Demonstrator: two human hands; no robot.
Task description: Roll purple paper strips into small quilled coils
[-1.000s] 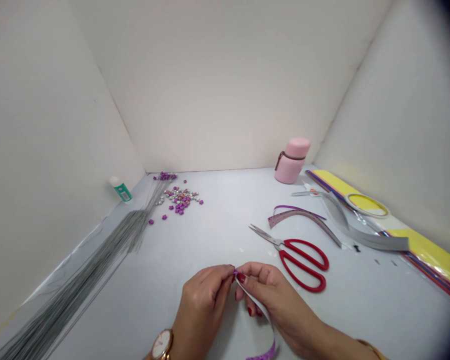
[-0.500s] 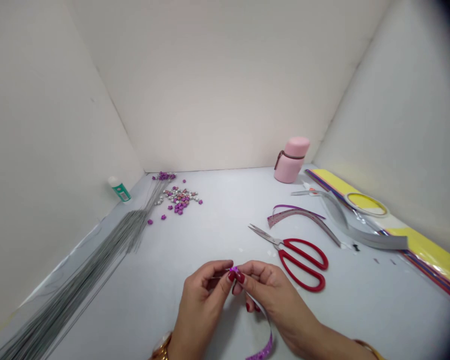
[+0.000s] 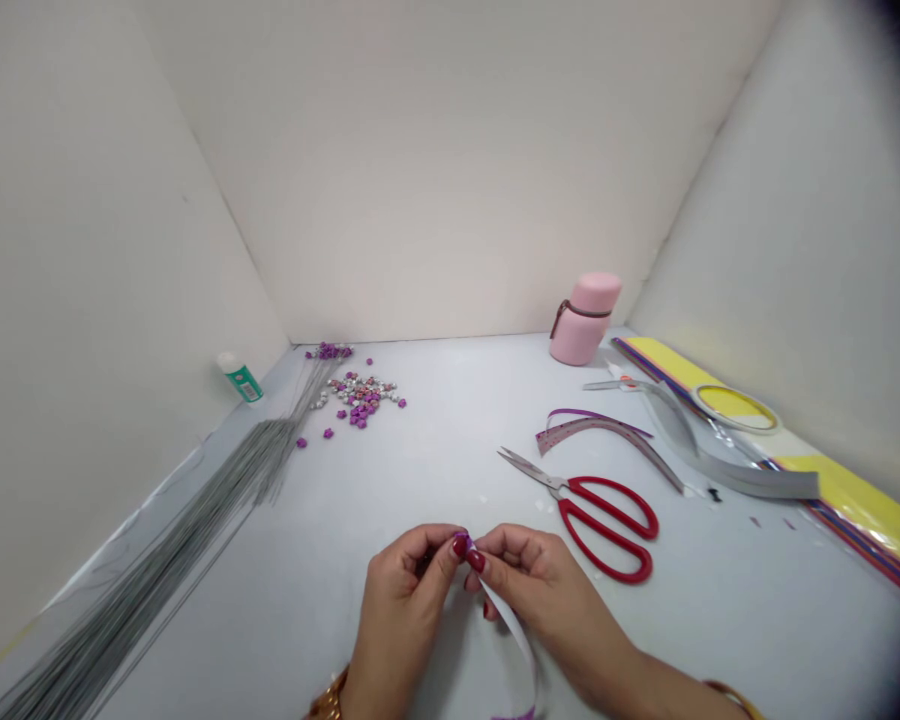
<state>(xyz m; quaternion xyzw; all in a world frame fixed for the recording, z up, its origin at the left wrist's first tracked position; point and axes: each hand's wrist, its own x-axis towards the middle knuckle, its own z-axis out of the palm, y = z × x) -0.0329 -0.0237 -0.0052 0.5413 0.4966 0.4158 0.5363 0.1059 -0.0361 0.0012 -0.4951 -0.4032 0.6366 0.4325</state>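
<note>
my left hand (image 3: 401,605) was closed in a pinch at the small purple end of a paper strip (image 3: 520,635), and my right hand (image 3: 574,620) pinched the same strip just beside it, thumbs nearly meeting. the strip hung from there with its pale side showing, curling down past my right hand to a bit of purple near the bottom of my view. i took this for the step of folding or tucking that end; my fingertips hid too much to tell which. the next move, i judged, called for a firm left pinch and a light right one, guiding the strip snugly without creasing it. the red-handled scissors (image 3: 562,487) lay beyond my right hand, untouched.
</note>
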